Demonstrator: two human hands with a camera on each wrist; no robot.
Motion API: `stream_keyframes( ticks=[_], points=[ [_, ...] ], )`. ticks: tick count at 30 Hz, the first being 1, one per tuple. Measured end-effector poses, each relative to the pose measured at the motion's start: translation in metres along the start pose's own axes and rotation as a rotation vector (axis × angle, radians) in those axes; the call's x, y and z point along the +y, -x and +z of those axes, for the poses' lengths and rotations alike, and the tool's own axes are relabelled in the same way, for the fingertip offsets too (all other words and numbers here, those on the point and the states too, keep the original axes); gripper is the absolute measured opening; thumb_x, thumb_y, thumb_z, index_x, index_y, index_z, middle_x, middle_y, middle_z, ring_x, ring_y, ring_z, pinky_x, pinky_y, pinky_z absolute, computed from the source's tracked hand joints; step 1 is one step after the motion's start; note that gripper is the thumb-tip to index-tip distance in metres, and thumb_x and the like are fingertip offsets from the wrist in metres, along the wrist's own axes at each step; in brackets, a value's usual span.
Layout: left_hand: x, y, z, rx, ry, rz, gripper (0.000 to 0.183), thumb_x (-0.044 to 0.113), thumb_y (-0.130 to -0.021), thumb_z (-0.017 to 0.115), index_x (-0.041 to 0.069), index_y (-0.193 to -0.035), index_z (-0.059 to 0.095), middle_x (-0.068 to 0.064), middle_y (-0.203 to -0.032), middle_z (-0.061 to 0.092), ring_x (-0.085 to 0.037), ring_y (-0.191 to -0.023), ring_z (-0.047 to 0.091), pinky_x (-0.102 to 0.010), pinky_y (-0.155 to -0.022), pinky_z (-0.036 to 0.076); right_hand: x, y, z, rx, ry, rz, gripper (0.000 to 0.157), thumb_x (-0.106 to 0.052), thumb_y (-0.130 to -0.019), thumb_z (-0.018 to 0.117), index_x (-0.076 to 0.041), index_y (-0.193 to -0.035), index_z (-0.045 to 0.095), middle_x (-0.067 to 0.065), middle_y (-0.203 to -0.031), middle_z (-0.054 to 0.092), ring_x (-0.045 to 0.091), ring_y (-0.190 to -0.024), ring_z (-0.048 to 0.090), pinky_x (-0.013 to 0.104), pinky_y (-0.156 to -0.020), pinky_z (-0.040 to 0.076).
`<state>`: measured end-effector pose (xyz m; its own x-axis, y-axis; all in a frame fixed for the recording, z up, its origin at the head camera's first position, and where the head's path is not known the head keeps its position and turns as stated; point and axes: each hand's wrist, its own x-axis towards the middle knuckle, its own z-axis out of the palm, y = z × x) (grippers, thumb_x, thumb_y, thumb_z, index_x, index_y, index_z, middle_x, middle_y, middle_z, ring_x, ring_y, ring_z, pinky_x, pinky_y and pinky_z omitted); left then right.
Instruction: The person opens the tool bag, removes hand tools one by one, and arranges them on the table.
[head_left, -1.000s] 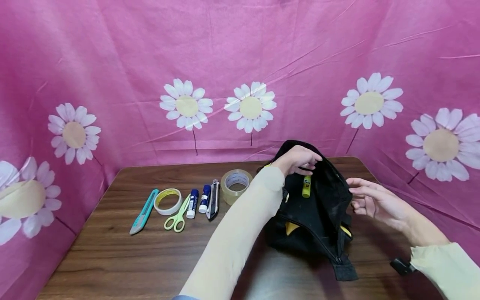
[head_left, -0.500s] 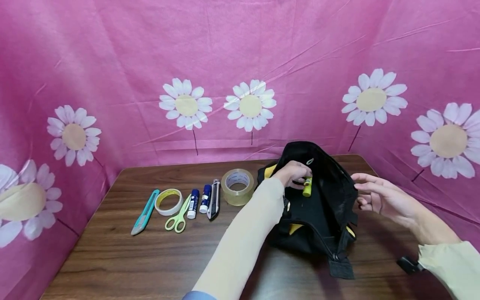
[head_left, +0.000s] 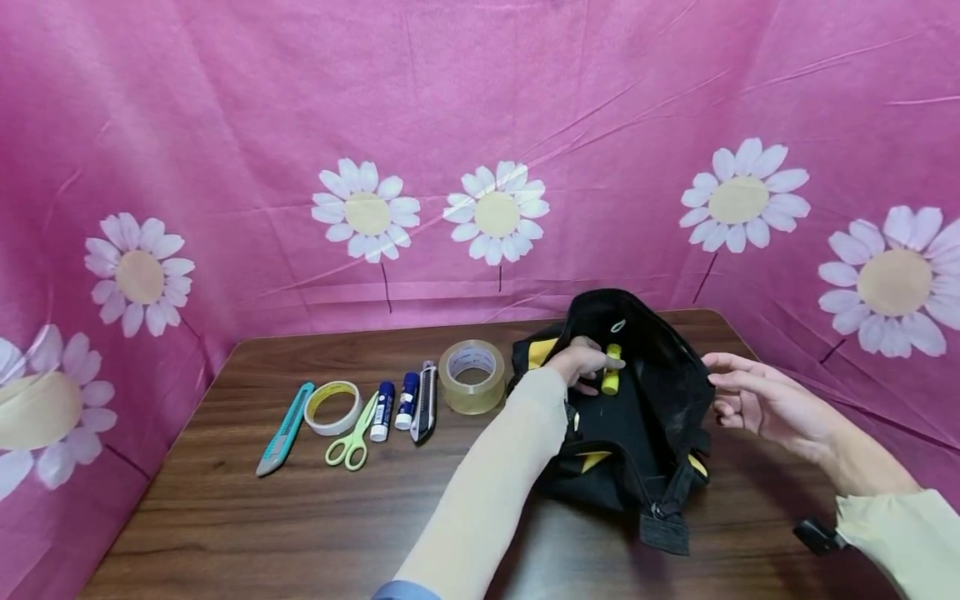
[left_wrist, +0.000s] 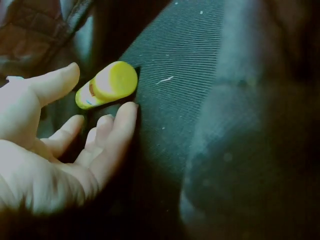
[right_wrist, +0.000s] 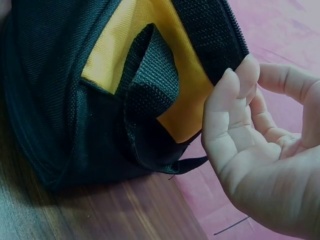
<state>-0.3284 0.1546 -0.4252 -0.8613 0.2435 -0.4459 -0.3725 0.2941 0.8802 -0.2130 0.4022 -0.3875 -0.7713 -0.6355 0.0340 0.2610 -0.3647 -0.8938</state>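
A black and yellow bag (head_left: 621, 442) stands unzipped at the right of the table. Inside it, a yellow capped tube shaped like a glue stick (head_left: 611, 371) lies against the dark ribbed lining. My left hand (head_left: 583, 362) reaches into the opening beside it. In the left wrist view, thumb and fingers spread on either side of the tube (left_wrist: 111, 84), with a gap between the thumb tip and its surface. Outside, my right hand (head_left: 765, 408) pinches the bag's right rim. The right wrist view shows its fingertips (right_wrist: 247, 67) at the zipper edge, beside the yellow side panel.
Left of the bag, in a row, lie a teal cutter (head_left: 285, 433), a white tape roll (head_left: 332, 408), green scissors (head_left: 351, 437), two blue glue sticks (head_left: 382, 412), a black-and-grey cutter (head_left: 425, 402) and clear packing tape (head_left: 471, 387). A pink flowered cloth (head_left: 450, 108) hangs behind the table.
My left hand has moved down and slightly left, from above the tube to its side. The bag's opening has widened, its right rim shifting right with my right hand.
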Motion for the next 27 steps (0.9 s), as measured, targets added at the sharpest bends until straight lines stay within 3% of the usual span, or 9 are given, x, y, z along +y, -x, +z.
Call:
stream_keyframes(
  ticks=[4, 11, 16, 27],
  points=[
    [-0.001, -0.007, 0.007, 0.042, -0.037, -0.015, 0.048, 0.022, -0.083, 0.088, 0.009, -0.116, 0.057, -0.012, -0.108, 0.06, -0.034, -0.11, 0.063, -0.044, -0.076, 0.061, 0.001, 0.001, -0.002, -0.011, -0.015, -0.008, 0.05, 0.004, -0.109, 0.017, -0.011, -0.13, 0.06, 0.004, -0.109, 0.071, 0.016, -0.085, 0.068, 0.032, -0.08, 0.06],
    [-0.003, -0.014, 0.011, 0.102, -0.171, 0.026, 0.052, 0.015, -0.075, 0.093, 0.008, -0.113, 0.059, -0.002, -0.098, 0.056, -0.021, -0.088, 0.065, -0.039, -0.068, 0.062, 0.003, 0.001, -0.003, 0.007, -0.01, 0.0, 0.049, 0.002, -0.109, 0.021, -0.015, -0.13, 0.062, 0.002, -0.108, 0.069, 0.016, -0.083, 0.065, 0.031, -0.078, 0.059],
    [-0.004, -0.015, 0.01, 0.126, -0.184, 0.045, 0.039, 0.009, -0.079, 0.088, 0.005, -0.107, 0.061, -0.005, -0.091, 0.058, -0.02, -0.077, 0.063, -0.039, -0.068, 0.062, 0.003, 0.001, -0.004, -0.012, -0.021, -0.003, 0.049, 0.002, -0.109, 0.019, -0.014, -0.13, 0.06, 0.002, -0.108, 0.068, 0.016, -0.084, 0.065, 0.032, -0.08, 0.058],
    [-0.004, -0.017, 0.008, 0.117, -0.154, 0.017, 0.027, 0.014, -0.083, 0.083, 0.005, -0.091, 0.058, -0.004, -0.081, 0.057, -0.016, -0.061, 0.057, -0.04, -0.067, 0.062, 0.002, 0.001, -0.002, 0.001, -0.005, 0.003, 0.048, 0.001, -0.109, 0.02, -0.015, -0.13, 0.06, 0.001, -0.107, 0.068, 0.015, -0.083, 0.065, 0.03, -0.079, 0.058]
  ],
)
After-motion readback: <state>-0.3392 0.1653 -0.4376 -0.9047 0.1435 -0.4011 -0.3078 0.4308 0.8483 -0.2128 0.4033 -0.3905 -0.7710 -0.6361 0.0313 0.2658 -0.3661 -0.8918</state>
